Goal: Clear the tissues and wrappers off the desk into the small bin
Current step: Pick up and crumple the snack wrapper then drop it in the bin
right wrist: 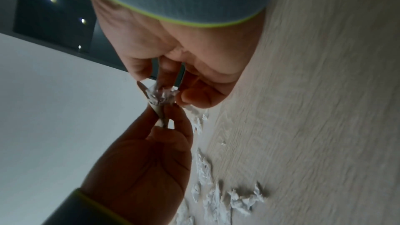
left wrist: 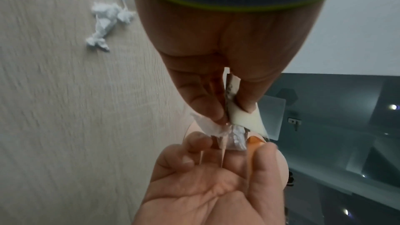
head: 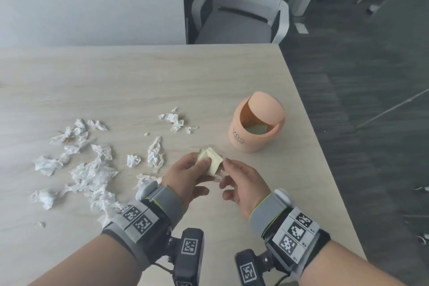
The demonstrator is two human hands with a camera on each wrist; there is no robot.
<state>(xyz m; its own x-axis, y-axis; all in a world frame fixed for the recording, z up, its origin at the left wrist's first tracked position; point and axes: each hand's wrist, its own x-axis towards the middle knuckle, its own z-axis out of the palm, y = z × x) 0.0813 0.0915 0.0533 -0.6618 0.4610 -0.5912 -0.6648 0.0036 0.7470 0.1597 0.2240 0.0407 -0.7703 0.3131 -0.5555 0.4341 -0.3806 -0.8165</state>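
Observation:
My left hand (head: 204,161) pinches pale yellow wrappers (head: 212,160) between thumb and fingers, just above the desk (head: 162,76). In the left wrist view the cream wrapper (left wrist: 244,119) sticks out beside a scrap of tissue (left wrist: 207,126). My right hand (head: 226,169) meets it from the right and pinches a crinkled clear wrapper (right wrist: 160,96), which hangs between both hands. The small orange bin (head: 255,123) stands upright to the far right of the hands, its swing lid tilted open. Several crumpled white tissues (head: 92,169) lie scattered across the desk to the left.
The desk's right edge (head: 313,146) runs close behind the bin, with dark carpet beyond. A grey office chair (head: 239,7) stands at the far side. A smaller cluster of tissue scraps (head: 175,121) lies left of the bin.

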